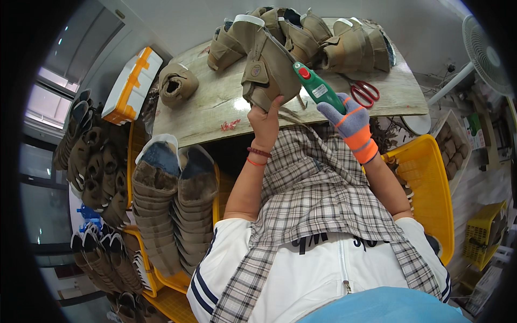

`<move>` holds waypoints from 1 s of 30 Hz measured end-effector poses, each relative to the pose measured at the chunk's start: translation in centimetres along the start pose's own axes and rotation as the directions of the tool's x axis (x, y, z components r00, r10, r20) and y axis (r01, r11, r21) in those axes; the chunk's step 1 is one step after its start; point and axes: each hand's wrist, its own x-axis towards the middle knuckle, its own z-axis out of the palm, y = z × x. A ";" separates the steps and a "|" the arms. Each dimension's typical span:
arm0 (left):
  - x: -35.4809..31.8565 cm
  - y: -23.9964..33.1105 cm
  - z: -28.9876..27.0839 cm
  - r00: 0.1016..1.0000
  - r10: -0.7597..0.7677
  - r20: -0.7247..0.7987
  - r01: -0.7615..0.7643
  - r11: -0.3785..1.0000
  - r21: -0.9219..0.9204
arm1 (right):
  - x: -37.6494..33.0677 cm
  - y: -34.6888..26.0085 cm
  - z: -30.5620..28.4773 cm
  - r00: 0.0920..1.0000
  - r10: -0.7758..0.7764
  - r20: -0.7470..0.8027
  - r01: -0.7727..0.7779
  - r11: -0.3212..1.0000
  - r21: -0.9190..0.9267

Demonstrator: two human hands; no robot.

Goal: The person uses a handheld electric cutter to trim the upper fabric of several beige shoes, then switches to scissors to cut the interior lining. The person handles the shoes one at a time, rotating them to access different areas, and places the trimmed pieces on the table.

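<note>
My left hand, bare, grips the lower end of a brown shoe upper with a strap and a round badge, raised above the table. My right hand, in a grey and orange glove, is wrapped round a green handheld power tool with a red switch. The tool's front end points at the right edge of the upper; whether its tip touches cannot be seen clearly. Scissors with red handles lie on the table just beyond my right hand. A strip of brown material hangs below the upper.
The pale wooden table bears several brown shoe uppers at the back and one at the left. Stacked uppers stand left of me. A yellow crate is at my right, a white fan far right.
</note>
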 end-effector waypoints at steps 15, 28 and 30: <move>-1.6 -2.2 -0.5 0.796 0.506 0.331 -0.598 0.742 0.303 | 1.9 -1.1 -0.7 0.996 0.056 0.077 -0.080 0.924 0.375; 5.5 4.7 -8.9 0.853 -0.458 0.250 0.434 0.359 -0.826 | 0.2 3.2 -3.6 0.912 -0.409 -0.038 0.381 0.876 -0.295; 6.8 2.9 -11.0 0.829 -0.435 0.351 0.457 0.164 -0.874 | -0.1 3.5 -3.4 0.868 -0.497 0.018 0.467 0.803 -0.371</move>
